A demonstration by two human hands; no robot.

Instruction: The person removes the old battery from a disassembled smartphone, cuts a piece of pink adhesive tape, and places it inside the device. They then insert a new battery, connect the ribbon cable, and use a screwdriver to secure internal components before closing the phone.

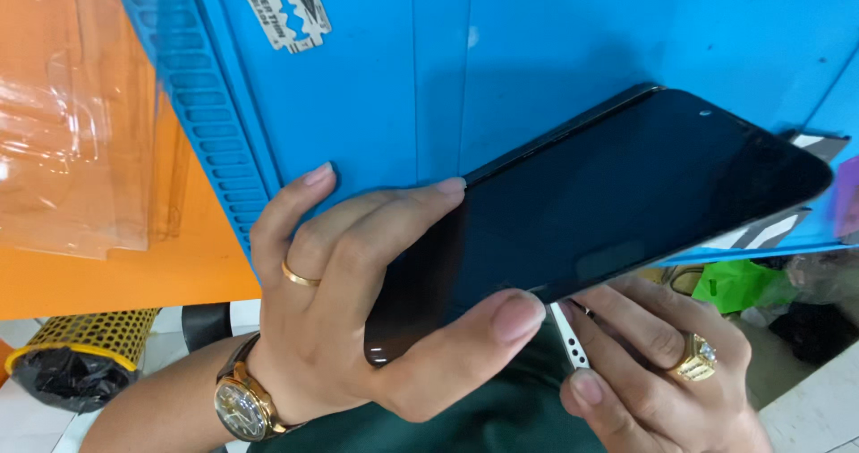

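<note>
A black smartphone [617, 203] with a dark screen is tilted above a blue work mat [537, 50]. My left hand [358, 301] grips the phone's lower end, thumb on the near edge and fingers on the far edge; it wears a gold ring and a wristwatch [240, 404]. My right hand [662, 372], wearing a large gold ring, sits under the phone's near edge and pinches a small white perforated strip [569, 335] that sticks out from the phone's side.
A razor blade [288, 6] lies on the mat at the top. Clear plastic sheets [72, 122] lie on the orange table at left. Below are a yellow mesh bin [80, 350] with a black liner and a green bag [738, 283].
</note>
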